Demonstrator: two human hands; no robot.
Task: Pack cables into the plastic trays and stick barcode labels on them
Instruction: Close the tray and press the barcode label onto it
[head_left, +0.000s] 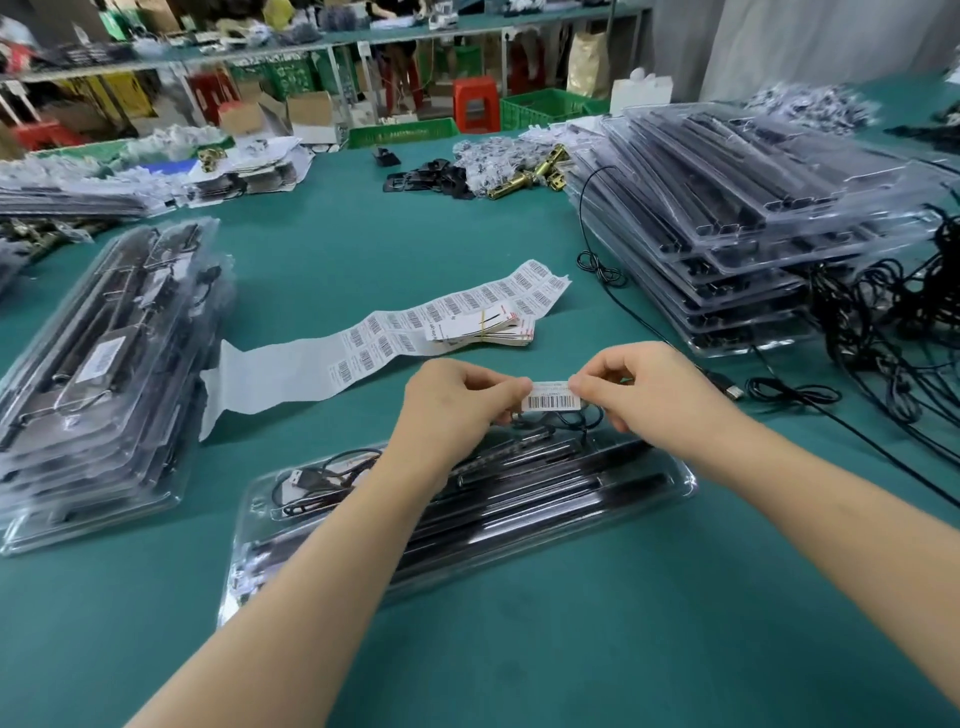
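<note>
Holding one barcode label (550, 396) stretched between both hands, just above the far edge of the tray (684, 486). Left hand (457, 400) pinches the label's left end, with the fingers curled in. Right hand (639, 395) pinches the right end the same way. Barcode side faces up, and the label isn't touching the tray as far as I can tell

The tray is clear plastic and sits slantwise on the green table (571, 623), right under both forearms. It's got long dark strips in it, plus a black cable (306, 478) with a USB plug coiled at its left end

Behind the hands there's a long label strip (415, 327) lying flat. The near part is already bare backing, while the far part still has barcodes on it. A banded bundle of cards (483, 327) sits on top of the strip

A stack of filled trays (104, 364) is off to the left, and a taller stack (727, 208) is on the right. A tangle of loose black cables (883, 322) lies beside that right stack. Further back there are some brass parts (524, 179) and small bagged bits
</note>
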